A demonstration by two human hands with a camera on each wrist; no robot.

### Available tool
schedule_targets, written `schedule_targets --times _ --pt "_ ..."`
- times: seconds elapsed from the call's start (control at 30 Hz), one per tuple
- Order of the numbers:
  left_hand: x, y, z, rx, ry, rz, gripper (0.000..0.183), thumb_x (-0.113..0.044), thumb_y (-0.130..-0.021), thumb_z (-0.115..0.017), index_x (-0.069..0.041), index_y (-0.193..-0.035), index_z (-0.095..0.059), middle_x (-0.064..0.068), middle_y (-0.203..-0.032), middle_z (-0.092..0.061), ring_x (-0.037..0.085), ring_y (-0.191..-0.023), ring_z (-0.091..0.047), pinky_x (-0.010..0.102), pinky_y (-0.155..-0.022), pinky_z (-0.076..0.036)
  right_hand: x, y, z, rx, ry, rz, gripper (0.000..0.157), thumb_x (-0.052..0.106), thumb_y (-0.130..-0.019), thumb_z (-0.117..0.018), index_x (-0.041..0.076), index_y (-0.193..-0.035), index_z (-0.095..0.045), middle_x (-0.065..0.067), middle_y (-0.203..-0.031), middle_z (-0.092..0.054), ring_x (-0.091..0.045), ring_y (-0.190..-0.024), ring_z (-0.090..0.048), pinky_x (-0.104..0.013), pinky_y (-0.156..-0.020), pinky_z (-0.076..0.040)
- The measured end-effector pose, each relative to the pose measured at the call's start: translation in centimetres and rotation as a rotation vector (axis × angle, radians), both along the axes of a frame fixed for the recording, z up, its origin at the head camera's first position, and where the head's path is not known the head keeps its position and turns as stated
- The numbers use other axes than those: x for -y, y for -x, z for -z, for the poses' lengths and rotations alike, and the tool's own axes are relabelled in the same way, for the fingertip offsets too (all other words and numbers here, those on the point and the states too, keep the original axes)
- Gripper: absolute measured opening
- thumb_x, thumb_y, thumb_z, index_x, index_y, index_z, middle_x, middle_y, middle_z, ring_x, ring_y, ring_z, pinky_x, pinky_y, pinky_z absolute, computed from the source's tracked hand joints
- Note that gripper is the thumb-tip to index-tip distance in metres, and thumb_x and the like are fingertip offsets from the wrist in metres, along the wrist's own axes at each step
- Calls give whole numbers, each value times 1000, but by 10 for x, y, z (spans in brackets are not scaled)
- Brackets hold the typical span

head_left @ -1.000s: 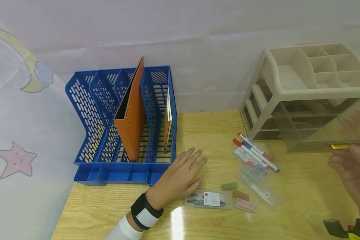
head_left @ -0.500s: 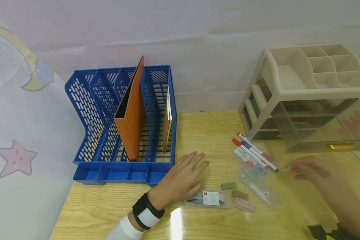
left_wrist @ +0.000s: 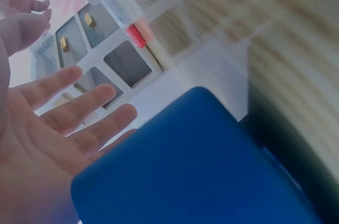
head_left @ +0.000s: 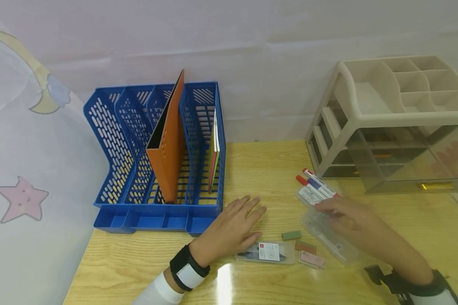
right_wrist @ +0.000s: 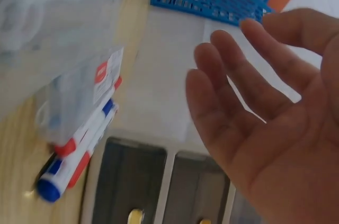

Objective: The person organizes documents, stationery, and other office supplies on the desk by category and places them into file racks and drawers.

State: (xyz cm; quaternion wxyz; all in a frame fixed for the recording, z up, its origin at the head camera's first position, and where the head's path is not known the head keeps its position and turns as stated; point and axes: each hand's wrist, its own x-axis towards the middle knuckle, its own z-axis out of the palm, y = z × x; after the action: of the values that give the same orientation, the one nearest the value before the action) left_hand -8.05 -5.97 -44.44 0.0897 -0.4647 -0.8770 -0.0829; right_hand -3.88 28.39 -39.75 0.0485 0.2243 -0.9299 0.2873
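Observation:
My left hand [head_left: 230, 231] rests palm down by the front right corner of the blue file rack [head_left: 158, 206], fingers spread, thumb beside a clear case with a compass [head_left: 269, 252]. My right hand [head_left: 353, 222] hovers over several whiteboard markers [head_left: 316, 186] and a clear plastic case [head_left: 330, 239], covering part of them. In the right wrist view its fingers [right_wrist: 212, 86] are loosely bent and hold nothing. A small labelled case [right_wrist: 108, 75] lies against the markers. Green [head_left: 291, 235], brown [head_left: 305, 247] and pink [head_left: 311, 259] erasers lie between the hands.
At the right stands a cream drawer organizer [head_left: 360, 120] with its clear upper drawer [head_left: 408, 186] pulled out toward me. An orange folder [head_left: 168, 169] and thin booklets [head_left: 213, 161] stand upright in the rack. A white cloth hangs behind the wooden table [head_left: 267, 163].
My right hand has let go of the drawer's gold handle and moved left over the markers and clear case. The drawer stays out. My left hand has barely shifted.

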Motion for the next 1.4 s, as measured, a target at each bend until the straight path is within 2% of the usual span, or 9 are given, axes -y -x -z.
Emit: schedule_targets --times 0.07,0.1,0.17,0.33,0.4,0.7,1.0,1.17,1.4 --pt "0 0 0 4 3 -2 61 -43 -100 -64 -12 -150 -51 17 -155 -51 39 -141 -51 50 -115 -46 9 5 1 -69 -23 -77 47 1 -82 -81 26 -121 -71 10 -119 -72 -2 -114 -62 -6 -92 -44" --pt "0 1 0 5 5 -3 61 -43 -100 -64 -12 -151 -51 17 -155 -51 39 -141 -51 50 -115 -46 13 7 3 -95 -27 -110 47 0 -79 -82 23 -119 -71 9 -118 -72 -6 -109 -65 -6 -93 -44" --pt "0 1 0 7 13 -7 61 -43 -100 -64 -12 -151 -51 17 -155 -50 39 -141 -51 50 -115 -46 21 11 5 -143 -61 -159 46 2 -77 -85 20 -117 -72 7 -118 -72 -13 -107 -67 -11 -95 -48" --pt "1 0 1 33 45 -36 63 -45 -99 -65 -12 -151 -50 18 -156 -49 40 -142 -50 51 -116 -44 37 17 10 -81 -123 -194 40 4 -80 -82 18 -116 -73 3 -121 -71 -25 -111 -68 -42 -91 -59" --pt "2 0 1 42 54 -51 65 -46 -99 -65 -12 -152 -50 18 -157 -48 41 -142 -49 51 -116 -44 43 19 13 -38 -134 -201 38 4 -82 -80 18 -116 -73 2 -121 -71 -27 -111 -67 -47 -90 -59" --pt "5 3 2 99 39 -65 65 -49 -100 -63 -12 -152 -49 19 -158 -46 42 -143 -48 52 -118 -41 61 22 26 78 -183 -289 32 4 -84 -75 16 -114 -75 6 -110 -71 -18 -101 -68 -38 -86 -60" --pt "7 3 1 148 44 -78 67 -50 -100 -62 -12 -154 -47 19 -160 -44 43 -145 -45 53 -118 -41 69 21 32 137 -213 -285 25 8 -87 -75 17 -110 -77 6 -106 -72 -18 -99 -69 -39 -86 -60" --pt "7 2 -1 175 50 -84 67 -49 -101 -61 -12 -155 -46 19 -161 -43 43 -146 -44 52 -120 -40 70 20 32 182 -217 -309 27 7 -85 -76 15 -111 -77 3 -108 -74 -21 -101 -71 -40 -87 -61" --pt "7 2 -2 172 51 -85 66 -49 -101 -62 -13 -154 -46 19 -160 -43 42 -146 -44 51 -120 -40 70 18 32 217 -260 -303 28 7 -84 -79 15 -110 -76 6 -107 -71 -18 -100 -67 -39 -86 -60"
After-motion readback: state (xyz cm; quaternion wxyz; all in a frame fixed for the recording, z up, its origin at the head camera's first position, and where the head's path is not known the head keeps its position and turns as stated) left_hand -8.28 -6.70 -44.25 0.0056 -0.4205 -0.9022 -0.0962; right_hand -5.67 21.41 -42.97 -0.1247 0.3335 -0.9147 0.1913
